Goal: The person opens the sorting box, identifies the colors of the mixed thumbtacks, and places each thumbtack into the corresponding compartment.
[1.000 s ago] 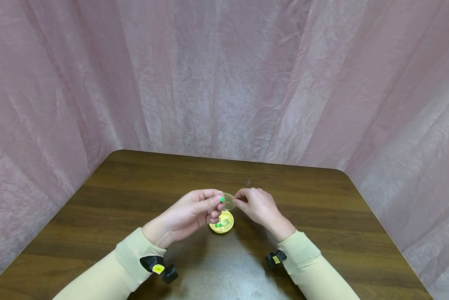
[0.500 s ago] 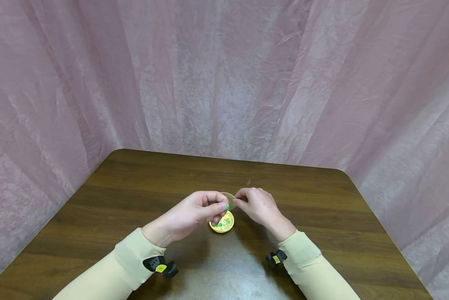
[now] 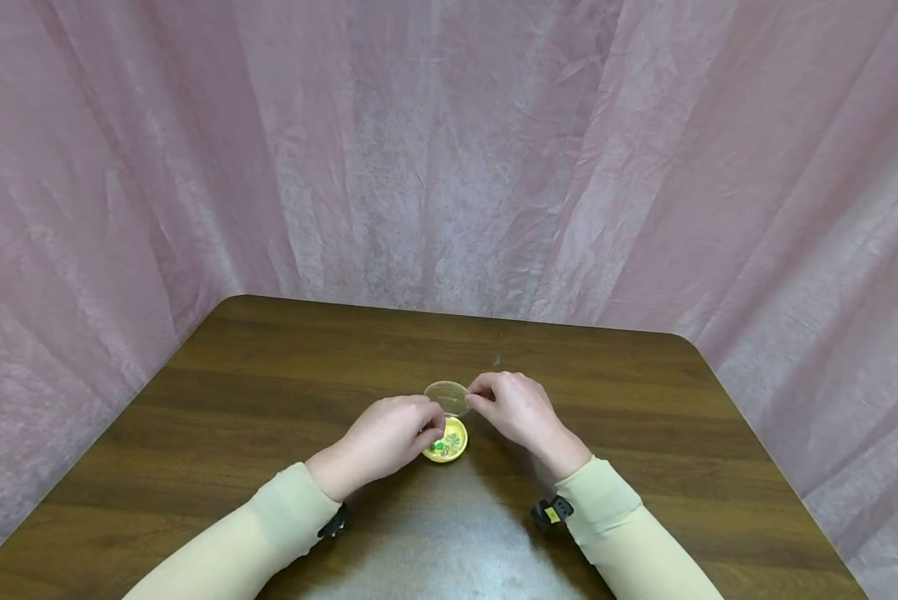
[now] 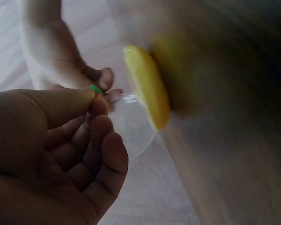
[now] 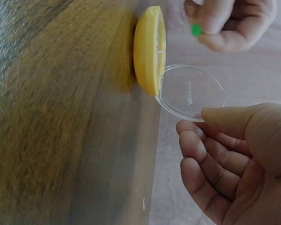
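Observation:
A round yellow case [image 3: 456,452] stands on the wooden table, its hinged clear lid [image 3: 445,392] raised at the far side. Small green and pale pieces [image 3: 438,447] lie inside; their kind is too small to tell. My left hand [image 3: 392,437] is over the left part of the case and hides some of it. Between its thumb and index finger it pinches a small round green piece [image 5: 195,30], which also shows in the left wrist view but is hidden in the head view. At the lid's right edge, my right hand [image 3: 520,410] pinches the rim between thumb and fingers.
The brown wooden table [image 3: 329,350] extends around the case on all sides. Pink curtains [image 3: 434,167] hang behind it and along both sides. A black wrist camera [image 3: 552,513] sits at the right cuff, another [image 3: 334,522] at the left.
My left hand has turned palm-down and come down over the case with the green piece, which has gone out of sight in the head view. The right hand and lid stay nearly still.

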Motion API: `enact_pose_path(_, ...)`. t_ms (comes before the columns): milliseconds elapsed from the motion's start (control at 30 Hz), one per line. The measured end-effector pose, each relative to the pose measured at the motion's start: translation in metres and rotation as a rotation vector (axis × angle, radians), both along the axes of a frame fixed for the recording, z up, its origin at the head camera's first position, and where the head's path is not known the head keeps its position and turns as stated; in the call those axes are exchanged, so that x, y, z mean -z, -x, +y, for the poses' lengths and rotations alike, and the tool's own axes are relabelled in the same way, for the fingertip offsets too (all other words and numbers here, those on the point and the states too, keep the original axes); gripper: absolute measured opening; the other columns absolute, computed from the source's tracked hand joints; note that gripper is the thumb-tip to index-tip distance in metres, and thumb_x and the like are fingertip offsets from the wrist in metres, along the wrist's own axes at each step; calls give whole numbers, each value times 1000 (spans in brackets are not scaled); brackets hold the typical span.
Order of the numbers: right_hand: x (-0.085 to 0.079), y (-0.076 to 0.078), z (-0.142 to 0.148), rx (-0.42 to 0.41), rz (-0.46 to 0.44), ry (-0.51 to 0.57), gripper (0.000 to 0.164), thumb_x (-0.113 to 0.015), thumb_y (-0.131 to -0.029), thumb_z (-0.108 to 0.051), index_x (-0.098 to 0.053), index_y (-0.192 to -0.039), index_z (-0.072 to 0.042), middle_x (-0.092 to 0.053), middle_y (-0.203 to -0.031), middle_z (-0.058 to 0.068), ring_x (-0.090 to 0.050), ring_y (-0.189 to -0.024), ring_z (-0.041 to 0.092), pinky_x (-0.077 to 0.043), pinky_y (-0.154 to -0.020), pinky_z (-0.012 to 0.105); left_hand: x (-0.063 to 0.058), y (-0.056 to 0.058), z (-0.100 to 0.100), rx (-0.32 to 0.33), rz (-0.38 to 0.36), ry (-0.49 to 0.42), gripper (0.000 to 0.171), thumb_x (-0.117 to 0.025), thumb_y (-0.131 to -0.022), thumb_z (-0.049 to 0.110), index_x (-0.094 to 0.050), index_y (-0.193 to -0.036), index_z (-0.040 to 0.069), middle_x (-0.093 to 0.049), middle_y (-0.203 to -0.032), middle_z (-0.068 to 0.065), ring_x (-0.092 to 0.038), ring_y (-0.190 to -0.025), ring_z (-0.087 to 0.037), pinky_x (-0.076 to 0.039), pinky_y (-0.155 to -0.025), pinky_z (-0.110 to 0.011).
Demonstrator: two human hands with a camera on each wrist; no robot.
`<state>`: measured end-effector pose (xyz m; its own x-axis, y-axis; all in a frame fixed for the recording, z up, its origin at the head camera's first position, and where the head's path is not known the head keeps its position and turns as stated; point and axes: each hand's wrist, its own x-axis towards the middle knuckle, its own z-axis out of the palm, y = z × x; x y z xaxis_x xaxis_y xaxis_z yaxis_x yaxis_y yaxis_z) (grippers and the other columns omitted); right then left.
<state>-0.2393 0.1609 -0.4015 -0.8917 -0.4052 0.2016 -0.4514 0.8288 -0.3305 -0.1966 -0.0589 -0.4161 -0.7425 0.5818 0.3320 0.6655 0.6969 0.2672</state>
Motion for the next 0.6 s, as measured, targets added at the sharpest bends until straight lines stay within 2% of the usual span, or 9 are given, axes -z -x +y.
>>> enact_pose_path(100, 0, 0, 0, 5, 1, -4, 7, -70, -91, -35, -73, -90, -29, -60, -74, -21, -54, -66, 2, -43, -62, 29, 6, 2, 1, 19, 89, 103, 16, -70, -89, 17, -59, -80, 24, -51, -76, 16, -47, -66, -4, -41, -61, -22)
enact_pose_path(233, -1, 1, 0, 16, -3, -6, 7, -70, -91, -35, -73, -90, -29, -60, -73, -21, -55, -66, 2, -44, -62, 29, 11, 3, 2, 41, 143, 162, 19, -68, -86, 12, -57, -75, 23, -48, -71, 13, -44, -62, -6, -39, -57, -23)
enact_pose_path(433, -2, 2, 0, 17, -9, -8, 8, -70, -91, -36, -73, -90, -30, -59, -73, -21, -55, -66, 3, -43, -62, 30, 12, 2, 4, 49, 166, 175, 24, -69, -83, 9, -54, -70, 23, -45, -69, 12, -42, -60, -8, -38, -55, -24)
enact_pose_path(600, -2, 2, 0, 10, -10, -5, 8, -69, -92, -35, -73, -91, -29, -60, -74, -21, -55, -66, 3, -43, -62, 30, 11, 2, 5, 50, 156, 177, 23, -71, -83, 10, -55, -70, 23, -45, -69, 11, -42, -60, -8, -38, -55, -24)
